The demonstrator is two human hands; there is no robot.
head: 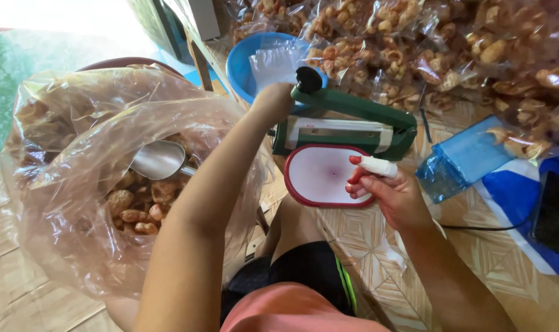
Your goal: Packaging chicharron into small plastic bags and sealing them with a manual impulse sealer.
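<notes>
My left hand (273, 101) is closed around the raised lever of a green heat sealer (347, 132), just below its black knob (308, 79). My right hand (387, 190) hovers at the right edge of a small white kitchen scale with a red rim (319, 175), fingers half curled; one finger wears a white wrap and the nails are red. Nothing is visibly held in it. The sealer's jaw stands apart from its white bar.
A big clear plastic bag (76, 178) of fried snacks with a metal scoop (159, 158) sits at my left. A blue bowl (242, 61) holds empty clear bags. Several sealed snack bags (415, 43) pile up behind. Blue plastic bags (464, 157) lie at right.
</notes>
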